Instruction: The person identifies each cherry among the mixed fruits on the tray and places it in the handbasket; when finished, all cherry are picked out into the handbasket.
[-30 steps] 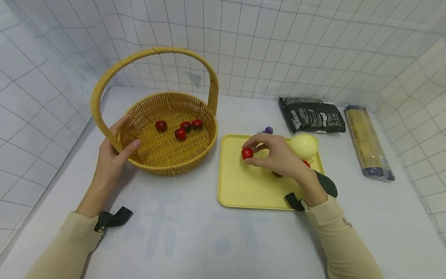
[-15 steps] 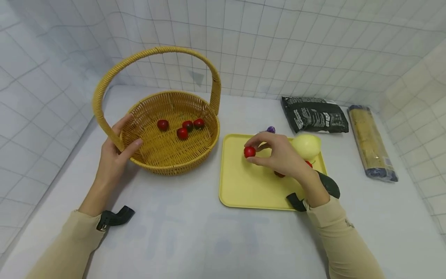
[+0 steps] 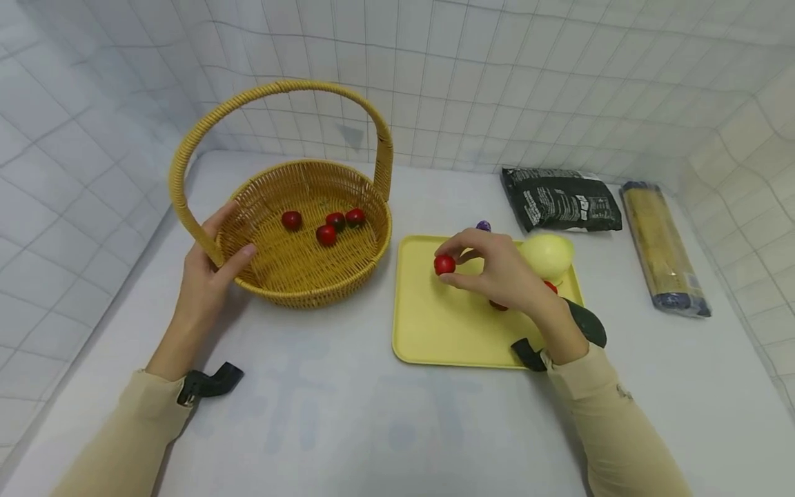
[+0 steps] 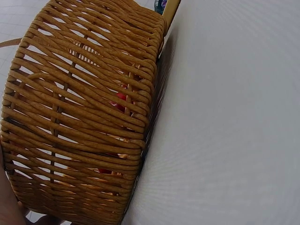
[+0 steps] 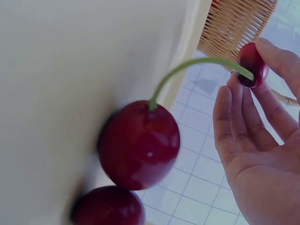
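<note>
My left hand (image 3: 208, 276) grips the left rim of a round yellow wicker basket (image 3: 292, 269), thumb inside and near the foot of its tall handle. Several dark red cherries (image 3: 326, 235) lie on the basket's bottom. My right hand (image 3: 499, 269) pinches a red cherry (image 3: 444, 265) between thumb and fingertips, over the yellow tray (image 3: 428, 338). In the right wrist view, a large cherry (image 5: 139, 145) on the tray has a green stem that arches across the pinched cherry (image 5: 252, 65). Another cherry (image 5: 110, 207) sits beside it. My right hand partly hides these tray cherries in the head view.
A pale yellow rounded fruit (image 3: 546, 257) sits at the tray's back right corner. Behind the tray are a small purple thing (image 3: 483, 226) and a black printed packet (image 3: 562, 200). A long clear pack with yellow contents (image 3: 664, 248) lies far right. Grid-patterned white sheeting surrounds the table.
The head view has shifted slightly. Both hands keep their holds, on the basket rim and on the cherry, in nearly the same places.
</note>
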Action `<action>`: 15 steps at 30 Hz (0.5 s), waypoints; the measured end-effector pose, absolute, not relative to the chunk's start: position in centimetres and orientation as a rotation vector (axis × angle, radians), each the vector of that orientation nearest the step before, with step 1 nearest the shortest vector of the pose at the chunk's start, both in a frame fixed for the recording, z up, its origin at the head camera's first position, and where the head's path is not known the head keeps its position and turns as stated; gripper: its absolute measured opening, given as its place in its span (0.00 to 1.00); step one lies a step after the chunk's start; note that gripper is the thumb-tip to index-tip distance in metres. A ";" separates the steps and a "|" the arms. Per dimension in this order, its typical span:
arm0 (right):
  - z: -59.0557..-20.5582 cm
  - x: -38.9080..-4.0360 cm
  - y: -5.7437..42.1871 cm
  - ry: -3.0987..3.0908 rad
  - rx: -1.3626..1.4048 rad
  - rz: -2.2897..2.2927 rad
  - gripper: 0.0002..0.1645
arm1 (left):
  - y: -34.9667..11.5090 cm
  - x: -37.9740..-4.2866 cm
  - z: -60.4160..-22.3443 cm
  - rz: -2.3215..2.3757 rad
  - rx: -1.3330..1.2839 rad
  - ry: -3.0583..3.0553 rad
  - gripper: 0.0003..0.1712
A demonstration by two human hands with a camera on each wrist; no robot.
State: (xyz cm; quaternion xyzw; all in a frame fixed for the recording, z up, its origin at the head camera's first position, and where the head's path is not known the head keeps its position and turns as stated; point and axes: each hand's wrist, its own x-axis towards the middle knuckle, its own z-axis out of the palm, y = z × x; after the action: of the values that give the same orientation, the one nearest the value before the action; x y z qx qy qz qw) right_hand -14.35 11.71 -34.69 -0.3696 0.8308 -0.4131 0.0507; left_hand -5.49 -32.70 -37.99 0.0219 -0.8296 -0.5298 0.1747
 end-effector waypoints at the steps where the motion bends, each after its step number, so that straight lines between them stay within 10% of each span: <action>1: -34.5 -14.4 11.7 2.530 -1.128 -1.255 0.16 | -32.8 -5.4 -37.9 -1.502 0.066 -2.349 0.40; 15: -32.4 -14.7 9.7 2.553 -1.132 -1.314 0.17 | -32.7 -5.4 -38.1 -1.518 0.050 -2.341 0.40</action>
State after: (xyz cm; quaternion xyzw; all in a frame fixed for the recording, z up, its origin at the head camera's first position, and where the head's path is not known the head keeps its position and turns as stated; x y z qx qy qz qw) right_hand -14.69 9.69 -32.42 -0.3667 0.8268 -0.4256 0.0278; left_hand -5.36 -32.72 -38.07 0.0178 -0.8260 -0.5356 0.1748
